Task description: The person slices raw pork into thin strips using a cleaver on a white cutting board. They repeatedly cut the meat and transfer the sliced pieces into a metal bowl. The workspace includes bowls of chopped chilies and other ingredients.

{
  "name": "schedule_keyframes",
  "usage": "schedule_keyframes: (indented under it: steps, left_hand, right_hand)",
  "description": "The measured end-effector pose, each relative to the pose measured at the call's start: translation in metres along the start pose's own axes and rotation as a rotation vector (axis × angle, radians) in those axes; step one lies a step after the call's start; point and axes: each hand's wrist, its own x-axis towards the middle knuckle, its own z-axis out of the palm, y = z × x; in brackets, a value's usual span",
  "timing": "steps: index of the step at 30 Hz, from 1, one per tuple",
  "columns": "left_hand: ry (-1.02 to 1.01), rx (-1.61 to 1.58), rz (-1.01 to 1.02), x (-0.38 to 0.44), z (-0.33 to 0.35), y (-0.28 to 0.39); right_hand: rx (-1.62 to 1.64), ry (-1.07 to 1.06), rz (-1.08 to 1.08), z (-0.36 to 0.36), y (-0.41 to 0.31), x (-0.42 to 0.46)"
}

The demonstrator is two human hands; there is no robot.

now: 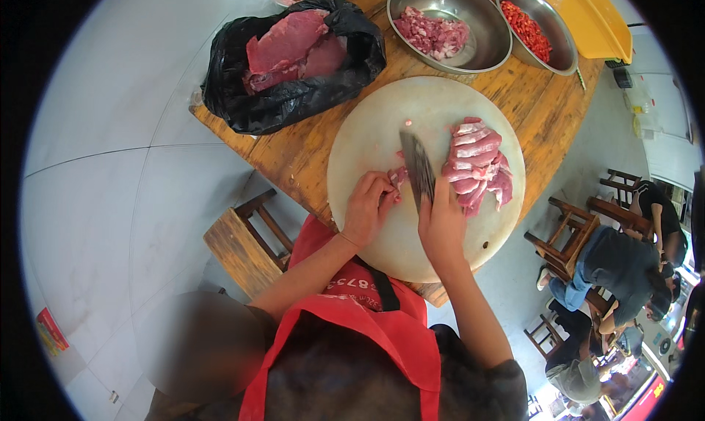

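Observation:
On a round white chopping board [380, 112], my right hand [443, 220] grips a cleaver [417, 159], its blade pointing away from me. My left hand [368, 206] has its fingers curled on a small piece of raw meat [397, 179], just left of the blade. To the right of the cleaver lies a heap of sliced raw meat [476, 162] with pale fat edges. A tiny scrap [408, 122] sits beyond the blade tip. The handle is mostly hidden inside my right hand.
A black plastic bag [237, 99] holding large raw meat pieces [289, 44] stands on the wooden table [545, 129]. Behind the board are a steel bowl [484, 41] of chopped meat, another bowl [562, 49] of chopped red chillies and a yellow tray [600, 24]. A wooden stool [239, 250] is at left; several people sit at right.

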Motion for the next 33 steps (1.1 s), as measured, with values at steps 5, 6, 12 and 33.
schedule_keyframes:
  steps: [5, 6, 12, 33]
  left_hand:
    - [0.013, 0.136, 0.086, 0.006, -0.004, 0.013]
    - [0.008, 0.143, 0.085, 0.006, -0.004, 0.012]
    - [-0.020, 0.183, 0.130, 0.007, -0.005, 0.013]
    - [-0.066, 0.166, 0.160, 0.006, -0.011, 0.009]
  right_hand:
    - [-0.006, -0.316, 0.151, -0.028, 0.007, -0.058]
    - [-0.005, -0.325, 0.147, -0.028, 0.007, -0.058]
    - [-0.041, -0.216, 0.095, 0.015, 0.007, -0.022]
    - [0.080, -0.042, 0.021, 0.044, -0.003, 0.051]
